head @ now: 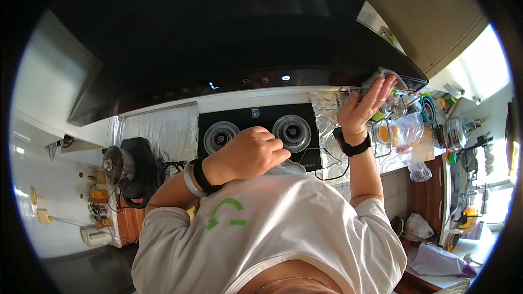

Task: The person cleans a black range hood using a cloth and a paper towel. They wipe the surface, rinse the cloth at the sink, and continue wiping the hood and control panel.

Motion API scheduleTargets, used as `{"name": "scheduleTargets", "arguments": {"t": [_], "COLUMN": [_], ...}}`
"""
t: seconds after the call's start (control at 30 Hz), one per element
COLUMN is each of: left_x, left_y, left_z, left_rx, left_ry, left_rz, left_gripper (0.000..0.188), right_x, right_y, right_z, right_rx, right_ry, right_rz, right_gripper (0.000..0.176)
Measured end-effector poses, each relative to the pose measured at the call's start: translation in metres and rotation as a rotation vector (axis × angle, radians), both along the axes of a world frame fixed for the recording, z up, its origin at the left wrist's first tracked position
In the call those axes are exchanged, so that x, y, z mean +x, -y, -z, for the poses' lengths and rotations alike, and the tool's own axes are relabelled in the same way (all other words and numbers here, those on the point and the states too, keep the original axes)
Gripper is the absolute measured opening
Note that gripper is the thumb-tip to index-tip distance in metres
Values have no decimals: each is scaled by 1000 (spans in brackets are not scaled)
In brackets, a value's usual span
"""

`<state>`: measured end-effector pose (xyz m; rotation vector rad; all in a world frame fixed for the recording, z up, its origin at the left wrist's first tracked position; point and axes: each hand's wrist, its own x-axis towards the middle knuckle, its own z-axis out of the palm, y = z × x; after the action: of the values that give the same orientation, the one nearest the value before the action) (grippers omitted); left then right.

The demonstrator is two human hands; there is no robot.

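My right hand [365,104], a black watch on its wrist, is raised with its fingers extended. It presses a grey cloth [378,77] against the lower right corner of the black range hood [229,41]. Lit touch symbols run along the hood's front edge. In front of my chest, my left hand [255,151] is curled, with a black band and a pale bangle on that wrist. Just below its fingers a pale, rounded thing [294,167] shows in part; I cannot tell whether the hand grips it. Beneath lies the black two-burner cooktop [255,112].
Foil [163,126] covers the counter beside the cooktop. A black cable [327,178] loops at its front right. On the left stands a dark appliance [141,167] beside a lidded pot [118,165]. A wire rack [384,139], plastic bags [419,169] and jars crowd the right.
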<state>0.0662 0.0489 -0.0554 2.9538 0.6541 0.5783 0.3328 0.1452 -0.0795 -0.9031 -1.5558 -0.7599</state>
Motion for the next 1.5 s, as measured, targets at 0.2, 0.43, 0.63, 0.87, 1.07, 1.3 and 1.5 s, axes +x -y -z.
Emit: {"name": "scheduleTargets", "arguments": {"t": [0.2, 0.43, 0.63, 0.87, 1.07, 1.3, 1.5], "left_x": [-20, -44, -70, -93, -110, -111, -87], "left_y": [11, 28, 51, 88, 131, 193, 230], "left_z": [9, 20, 24, 34, 53, 84, 101], "left_rx": [-17, 73, 48, 51, -40, -146, -270], "left_ry": [47, 170, 172, 203, 275, 399, 462], "left_rz": [-107, -226, -377, -608, -850, -1176, -1413], "left_gripper": [16, 10, 15, 14, 9, 15, 14], "right_x": [-47, -121, -202, -282, -351, -425, -476], "right_y": [0, 12, 26, 42, 49, 59, 70], "right_z": [2, -8, -28, -35, -44, -50, -56], "right_rx": [83, 129, 151, 92, 85, 173, 192], "right_ry": [100, 327, 455, 702, 759, 873, 887], "right_rz": [27, -62, -181, -196, -267, -172, -190], "right_gripper": [43, 41, 40, 50, 55, 55, 55]}}
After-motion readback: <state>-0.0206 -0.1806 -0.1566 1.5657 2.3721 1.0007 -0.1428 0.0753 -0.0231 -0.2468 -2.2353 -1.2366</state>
